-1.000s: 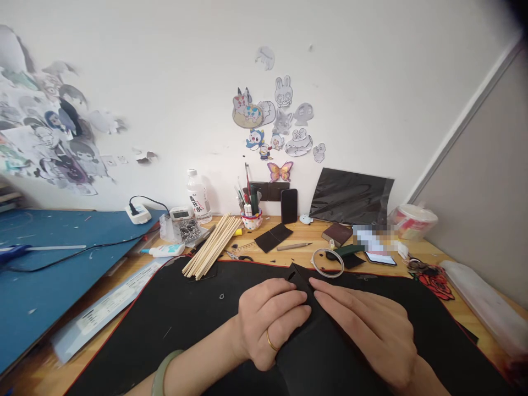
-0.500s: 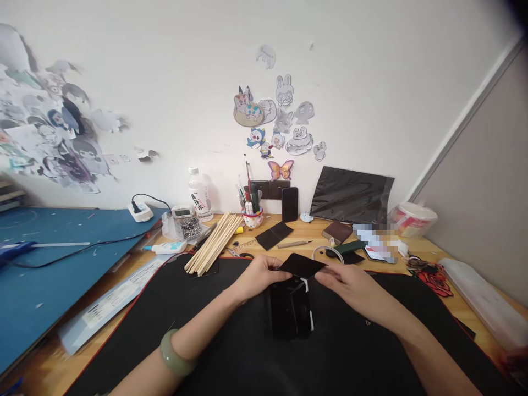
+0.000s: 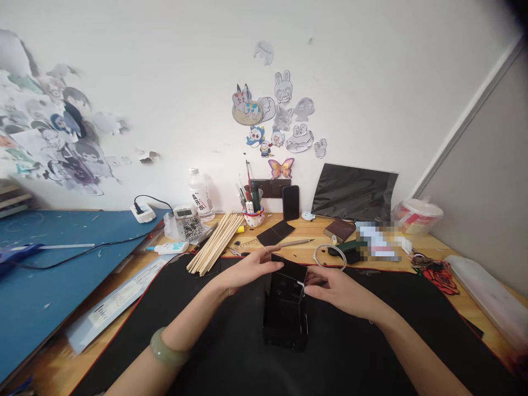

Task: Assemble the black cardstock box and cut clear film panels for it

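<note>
While we hold one black paper box [image 3: 284, 313] upright on the black mat [image 3: 198, 308], both of our hands are at its top. Our left hand [image 3: 246, 272] pinches the top left edge, its fingers closed on the paper. Our right hand [image 3: 336, 290] pinches the top right corner the same way. It stands in the middle of the mat, between our two hands. Behind it on the counter [image 3: 313, 250] we count one ring of tape [image 3: 330, 256], one phone [image 3: 291, 202], one bottle [image 3: 199, 196], one cup of pens [image 3: 252, 219] and one bunch of wooden sticks [image 3: 214, 242].
</note>
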`<state>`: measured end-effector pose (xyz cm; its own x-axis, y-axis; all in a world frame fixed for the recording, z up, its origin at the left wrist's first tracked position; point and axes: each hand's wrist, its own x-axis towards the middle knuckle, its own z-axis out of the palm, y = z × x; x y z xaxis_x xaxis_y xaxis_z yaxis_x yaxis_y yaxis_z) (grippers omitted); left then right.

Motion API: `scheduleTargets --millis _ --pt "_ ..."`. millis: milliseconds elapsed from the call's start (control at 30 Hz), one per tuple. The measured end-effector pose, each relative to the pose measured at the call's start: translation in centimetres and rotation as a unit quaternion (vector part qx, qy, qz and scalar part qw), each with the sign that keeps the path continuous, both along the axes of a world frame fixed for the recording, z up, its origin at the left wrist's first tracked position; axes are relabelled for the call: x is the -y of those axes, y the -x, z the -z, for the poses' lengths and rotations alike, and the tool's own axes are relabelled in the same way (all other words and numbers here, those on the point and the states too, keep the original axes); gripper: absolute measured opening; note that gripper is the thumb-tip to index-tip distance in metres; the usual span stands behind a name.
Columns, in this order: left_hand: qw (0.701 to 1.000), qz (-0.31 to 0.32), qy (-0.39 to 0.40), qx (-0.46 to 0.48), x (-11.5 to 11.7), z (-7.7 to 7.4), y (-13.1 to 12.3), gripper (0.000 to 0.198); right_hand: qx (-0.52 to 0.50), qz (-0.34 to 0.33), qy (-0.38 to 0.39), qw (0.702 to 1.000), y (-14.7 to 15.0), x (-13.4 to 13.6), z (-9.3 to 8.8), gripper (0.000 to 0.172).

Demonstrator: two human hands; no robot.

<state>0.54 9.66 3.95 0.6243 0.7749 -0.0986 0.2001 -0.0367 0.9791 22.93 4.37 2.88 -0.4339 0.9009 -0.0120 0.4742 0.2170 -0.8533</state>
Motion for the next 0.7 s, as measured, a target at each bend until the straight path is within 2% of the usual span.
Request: scheduleTargets --millis 67,100,200,267,300,367,467,567,700 --pt "0.998 -0.010 -0.037 -0.048 0.9 -0.4 0.6 0.059 -0.010 0.002 -0.015 1.000 0.0 0.1 -0.2 0.039" --pt "0.997 0.004 -0.054 -0.063 1.5 -0.5 0.9 0.060 -0.017 -0.008 -0.016 1.000 -0.1 0.2 -0.3 0.041" --pt "0.987 0.028 -0.097 -0.124 3.6 0.3 1.5 0.066 -0.015 -0.070 0.005 0.997 -1.0 0.0 -0.3 0.046" --pt "0.978 0.018 -0.106 -0.177 4.5 1.1 1.8 0.069 0.004 -0.076 0.026 0.997 -2.3 -0.7 0.0 0.044" --pt "0.974 0.013 -0.113 -0.194 4.8 1.4 1.9 0.068 0.020 -0.047 0.031 0.998 -3.1 -1.2 0.3 0.041" --pt "0.970 0.007 -0.129 -0.208 4.9 2.1 2.0 0.063 0.070 0.070 0.021 0.995 -4.7 -2.6 1.1 0.033" --pt "0.966 -0.001 -0.148 -0.211 4.6 2.6 1.4 0.062 0.137 0.209 -0.016 0.968 -6.4 -4.5 2.4 0.027" --pt "0.962 -0.016 -0.168 -0.216 4.2 2.9 0.4 0.059 0.182 0.272 -0.041 0.944 -6.4 -5.5 3.5 0.021" --pt "0.965 -0.006 -0.166 -0.205 3.4 2.5 -0.9 0.047 0.205 0.309 -0.047 0.928 -4.7 -6.4 4.8 0.024"
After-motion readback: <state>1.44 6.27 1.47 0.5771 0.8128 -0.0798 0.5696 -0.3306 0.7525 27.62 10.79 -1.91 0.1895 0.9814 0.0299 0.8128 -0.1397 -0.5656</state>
